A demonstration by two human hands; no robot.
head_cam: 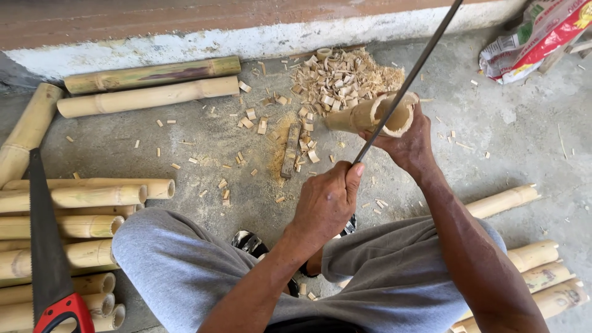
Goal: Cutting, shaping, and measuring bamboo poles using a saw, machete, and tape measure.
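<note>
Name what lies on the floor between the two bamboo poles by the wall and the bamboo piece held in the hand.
In the head view, between the two poles and the held bamboo piece lie scattered wood chips, sawdust and a small flat wood strip.

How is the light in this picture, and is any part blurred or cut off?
Head view: soft, even daylight with faint shadows and no glare; the left hand, the right hand and the bamboo tube look sharp; the thin metal rod leaves the frame at the top; the handsaw is cut off below.

saw [46, 246] on bamboo stack [74, 228] left, chips [345, 77] ahead, sack [536, 37] far rt
</note>
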